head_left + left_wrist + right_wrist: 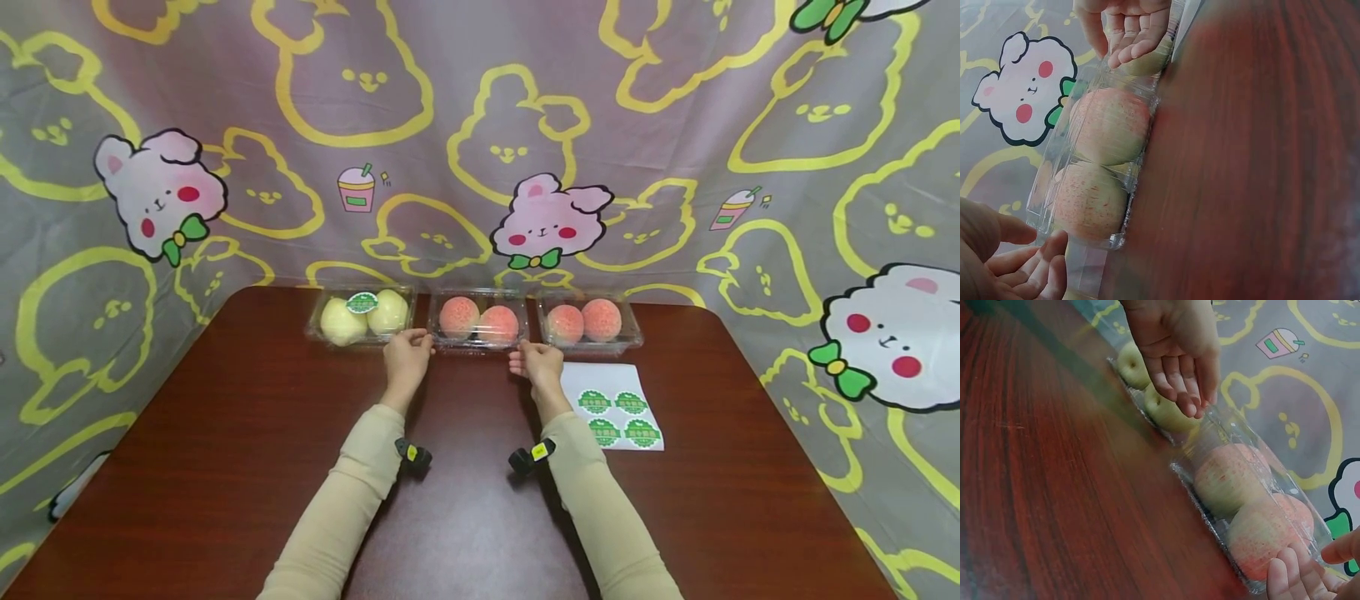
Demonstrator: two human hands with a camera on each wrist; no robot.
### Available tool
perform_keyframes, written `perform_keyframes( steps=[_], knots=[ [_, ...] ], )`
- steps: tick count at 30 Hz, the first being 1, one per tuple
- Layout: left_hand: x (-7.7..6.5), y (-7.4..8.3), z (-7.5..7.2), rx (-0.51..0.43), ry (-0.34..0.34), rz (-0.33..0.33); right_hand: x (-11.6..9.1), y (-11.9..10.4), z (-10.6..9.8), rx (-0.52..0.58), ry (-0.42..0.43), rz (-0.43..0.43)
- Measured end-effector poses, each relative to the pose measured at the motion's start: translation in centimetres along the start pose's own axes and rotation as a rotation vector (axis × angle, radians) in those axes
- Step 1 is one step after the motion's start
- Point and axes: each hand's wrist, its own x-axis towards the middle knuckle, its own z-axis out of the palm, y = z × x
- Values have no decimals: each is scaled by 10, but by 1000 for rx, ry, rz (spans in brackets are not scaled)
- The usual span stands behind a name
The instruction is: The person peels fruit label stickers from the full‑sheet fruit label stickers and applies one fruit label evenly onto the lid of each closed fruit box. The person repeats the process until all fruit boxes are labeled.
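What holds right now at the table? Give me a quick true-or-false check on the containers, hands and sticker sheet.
1. The left hand and right hand are at opposite ends of the middle container. True.
2. The middle container holds two pale yellow-green fruits. False: it holds two reddish fruits.
3. The left container bears a green label. True.
4. In the head view, the sticker sheet shows four green stickers. True.
5. The sticker sheet lies in front of the left container. False: it lies in front of the right container.
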Motion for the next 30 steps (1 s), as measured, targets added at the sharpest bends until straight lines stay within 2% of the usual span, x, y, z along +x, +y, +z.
perform_keyframes(
  steps=[8,21,26,30],
  knots=[
    [-5,-3,-6,-3,-16,27,-7,1,-5,-23,-51,49],
    [-11,-3,-15,60,-74,45,-19,-2,-15,-80,-139,42],
    [-14,-4,-20,61,-109,63,-24,-2,-20,-120,-161,36],
    [-14,-5,-23,94,-109,66,-26,-1,-24,-172,-180,25]
  ],
)
